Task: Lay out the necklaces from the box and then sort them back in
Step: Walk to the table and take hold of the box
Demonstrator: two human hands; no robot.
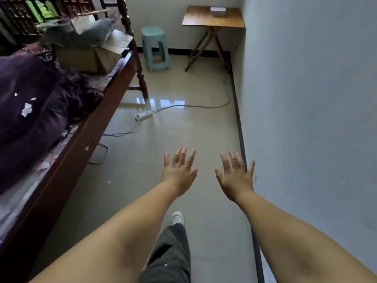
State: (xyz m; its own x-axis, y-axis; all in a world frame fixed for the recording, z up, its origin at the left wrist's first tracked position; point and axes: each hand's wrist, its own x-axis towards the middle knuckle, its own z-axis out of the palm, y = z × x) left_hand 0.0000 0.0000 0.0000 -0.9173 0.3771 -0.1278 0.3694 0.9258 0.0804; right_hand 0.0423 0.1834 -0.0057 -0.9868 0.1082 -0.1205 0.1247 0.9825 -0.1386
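The box point(218, 11), small, pale and rectangular, sits on the folding wooden table point(213, 18) in the far corner of the room, on the half of the tabletop nearest the wall point(310, 99); whether its lid is on cannot be determined at this range, and its contents are not visible. The table stands on crossed legs, touching or just beside the wall. A pale green plastic stool point(155, 48) stands on the floor to the left of the table, apart from it. A grey cable runs from the base of the table along the tiled floor point(183, 135) to a white power strip point(144, 115), which lies further from the table, near the bed leg. The bed point(67, 127), a dark wooden frame loaded with purple bedding and a cardboard carton, occupies the side of the room opposite the wall. Both hands are extended forward, well short of the table and well apart from the box. The left hand point(179, 173) is back-side up, fingers spread and released, grasping nothing. The right hand point(236, 177) is in the same condition: fingers splayed, empty, close beside the wall. Below the arms, one leg in dark trousers and a white shoe point(177, 217) point toward the table.
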